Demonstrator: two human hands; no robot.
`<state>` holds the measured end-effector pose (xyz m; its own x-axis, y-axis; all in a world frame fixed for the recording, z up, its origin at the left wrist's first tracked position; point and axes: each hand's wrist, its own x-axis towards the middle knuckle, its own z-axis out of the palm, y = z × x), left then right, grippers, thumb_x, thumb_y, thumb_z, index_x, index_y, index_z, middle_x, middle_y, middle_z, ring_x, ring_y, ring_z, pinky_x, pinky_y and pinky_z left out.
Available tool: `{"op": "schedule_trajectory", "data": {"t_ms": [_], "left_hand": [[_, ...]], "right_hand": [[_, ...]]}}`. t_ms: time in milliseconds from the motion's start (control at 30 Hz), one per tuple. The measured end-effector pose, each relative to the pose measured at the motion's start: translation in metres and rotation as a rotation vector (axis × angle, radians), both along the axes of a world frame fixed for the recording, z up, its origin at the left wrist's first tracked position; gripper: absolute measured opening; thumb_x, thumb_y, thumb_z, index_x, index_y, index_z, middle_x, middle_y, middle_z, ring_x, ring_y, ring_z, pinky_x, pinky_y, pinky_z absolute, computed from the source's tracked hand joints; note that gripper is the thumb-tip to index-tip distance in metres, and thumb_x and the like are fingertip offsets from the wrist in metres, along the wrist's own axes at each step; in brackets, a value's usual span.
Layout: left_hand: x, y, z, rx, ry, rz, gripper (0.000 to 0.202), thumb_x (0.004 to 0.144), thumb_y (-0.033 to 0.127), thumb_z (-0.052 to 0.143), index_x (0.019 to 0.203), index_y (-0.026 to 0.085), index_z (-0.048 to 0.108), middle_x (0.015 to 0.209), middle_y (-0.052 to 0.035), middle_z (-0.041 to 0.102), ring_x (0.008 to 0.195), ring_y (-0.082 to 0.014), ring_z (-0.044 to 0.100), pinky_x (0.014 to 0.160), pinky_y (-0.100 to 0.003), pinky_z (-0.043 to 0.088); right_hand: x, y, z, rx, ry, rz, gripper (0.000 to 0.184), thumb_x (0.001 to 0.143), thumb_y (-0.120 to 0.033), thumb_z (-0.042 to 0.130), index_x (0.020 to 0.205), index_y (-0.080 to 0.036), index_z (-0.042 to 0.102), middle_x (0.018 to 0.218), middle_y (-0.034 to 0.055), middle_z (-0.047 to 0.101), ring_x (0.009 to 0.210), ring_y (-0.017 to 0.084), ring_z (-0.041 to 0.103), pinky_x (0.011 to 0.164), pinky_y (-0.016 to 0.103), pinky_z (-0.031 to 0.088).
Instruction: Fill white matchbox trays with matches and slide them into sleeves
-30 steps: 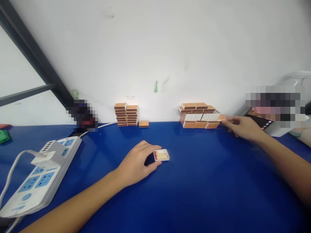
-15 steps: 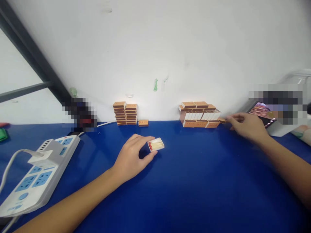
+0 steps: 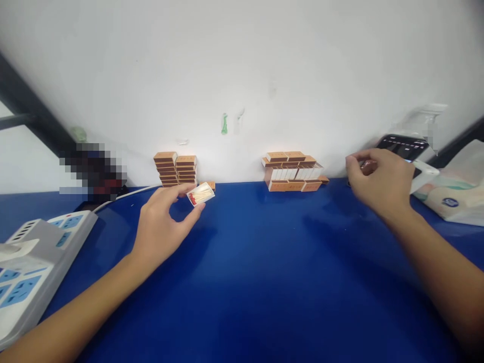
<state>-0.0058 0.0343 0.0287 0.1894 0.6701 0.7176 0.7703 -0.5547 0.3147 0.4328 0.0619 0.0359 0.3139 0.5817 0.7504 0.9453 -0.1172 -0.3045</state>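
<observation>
A small white matchbox tray (image 3: 201, 194) full of red-headed matches is pinched by its edges between thumb and fingers of my left hand (image 3: 161, 217), raised over the blue table. Behind it stands a stack of matchboxes (image 3: 176, 170), and a single matchbox (image 3: 212, 185) is partly covered by the tray. My right hand (image 3: 378, 176) hovers in front of a phone (image 3: 404, 146), its fingers loosely curled and nothing visible in them. To its left is a wall-like stack of matchboxes (image 3: 293, 172), with one box (image 3: 323, 179) at its right end.
A white power strip (image 3: 71, 247) with a plugged-in charger lies at the left, its white cable (image 3: 124, 196) running along the wall. A tissue pack (image 3: 454, 199) rests at the right on the blue table (image 3: 257, 272). The white wall (image 3: 242, 75) rises behind.
My right hand has left the matchbox at the right end of the stack and moved up beside the phone. My left hand has lifted the tray of matches. The view has shifted right.
</observation>
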Motion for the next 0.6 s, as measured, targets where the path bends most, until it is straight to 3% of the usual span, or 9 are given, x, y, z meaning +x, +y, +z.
{"op": "schedule_trajectory", "data": {"t_ms": [267,500,600], "left_hand": [[-0.005,0.004,-0.004,-0.090,0.073,-0.026,0.034,0.090,0.035,0.076,0.121,0.024,0.070,0.106,-0.0025,0.078,0.088,-0.0216,0.071,0.084,-0.036,0.059],[-0.004,0.005,0.003,-0.096,0.060,0.015,0.035,0.089,0.036,0.077,0.121,0.024,0.070,0.115,-0.0017,0.078,0.088,-0.0208,0.073,0.088,-0.036,0.059],[-0.003,0.004,0.003,-0.107,0.072,-0.029,0.036,0.089,0.037,0.076,0.122,0.023,0.070,0.114,-0.0029,0.078,0.089,-0.0212,0.073,0.087,-0.036,0.060]], "right_hand": [[-0.021,-0.006,-0.003,0.075,-0.117,0.095,0.022,0.087,-0.034,0.058,0.091,-0.017,0.072,0.073,0.0058,0.068,0.064,0.021,0.062,0.076,0.035,0.048],[-0.027,-0.013,0.003,0.138,-0.117,0.105,0.022,0.088,-0.029,0.058,0.096,-0.015,0.073,0.073,0.0051,0.069,0.061,0.018,0.061,0.076,0.032,0.049],[-0.031,-0.014,0.003,0.118,-0.130,0.133,0.020,0.090,-0.031,0.057,0.094,-0.016,0.071,0.077,0.0060,0.071,0.062,0.018,0.061,0.078,0.033,0.049]]}}
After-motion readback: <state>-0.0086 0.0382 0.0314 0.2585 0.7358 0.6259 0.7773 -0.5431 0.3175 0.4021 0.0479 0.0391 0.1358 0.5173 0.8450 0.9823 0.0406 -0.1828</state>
